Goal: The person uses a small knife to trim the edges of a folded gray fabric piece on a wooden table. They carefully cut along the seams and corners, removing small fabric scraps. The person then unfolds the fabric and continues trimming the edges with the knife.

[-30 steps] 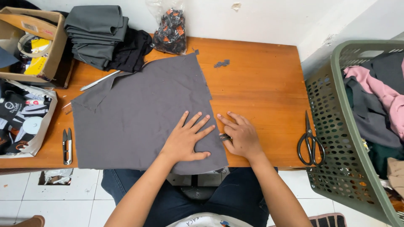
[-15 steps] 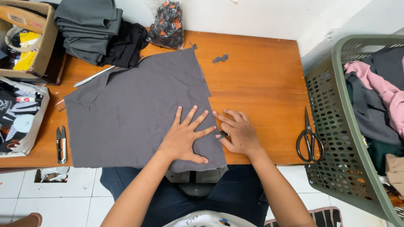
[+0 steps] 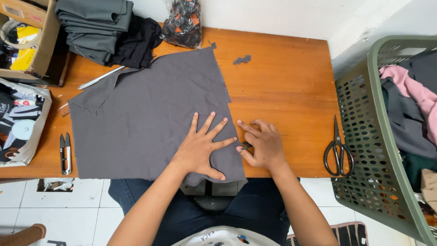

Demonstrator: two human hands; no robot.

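My left hand lies flat, fingers spread, on the grey cloth, pinning its near right corner to the desk. My right hand sits just beside it at the cloth's right edge, its grip nearly closed, pinching something small and dark I cannot make out. To do this well, I judge I should keep the left palm pressing evenly so the cloth does not creep, and work only the edge with my fingertips. The black scissors lie near the green basket.
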